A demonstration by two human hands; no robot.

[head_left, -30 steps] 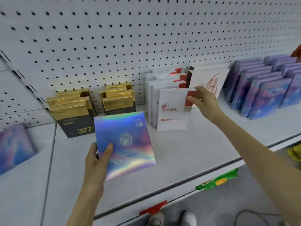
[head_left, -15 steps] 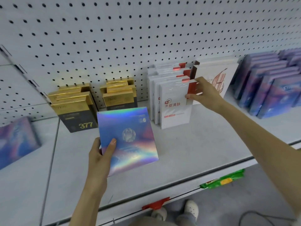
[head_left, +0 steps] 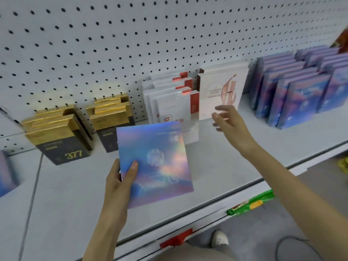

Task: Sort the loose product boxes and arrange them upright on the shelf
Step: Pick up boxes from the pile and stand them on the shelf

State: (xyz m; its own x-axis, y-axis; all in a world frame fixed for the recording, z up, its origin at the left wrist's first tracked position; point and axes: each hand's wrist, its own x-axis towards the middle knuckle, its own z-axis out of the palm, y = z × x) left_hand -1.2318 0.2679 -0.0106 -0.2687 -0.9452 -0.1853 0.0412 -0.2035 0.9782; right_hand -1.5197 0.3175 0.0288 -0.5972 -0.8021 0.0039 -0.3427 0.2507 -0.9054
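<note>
We've got the holographic box [head_left: 154, 162] pinched by one lower corner in our left hand [head_left: 116, 178], thumb on its face, held over the shelf [head_left: 75, 194] front. Our right hand [head_left: 229, 125] hangs free, fingers loosely spread, beside the white-and-red boxes [head_left: 169, 102]. Slick foil, corner grip: it could swing and topple that row.

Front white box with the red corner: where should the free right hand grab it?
Pinch its top edge near the red corner, coming from above. The white box stands upright and thin, with its row packed behind it; the shiny box in the left hand hides its lower part, and the pink box crowds its right. The open right hand hovers nearest.
</note>
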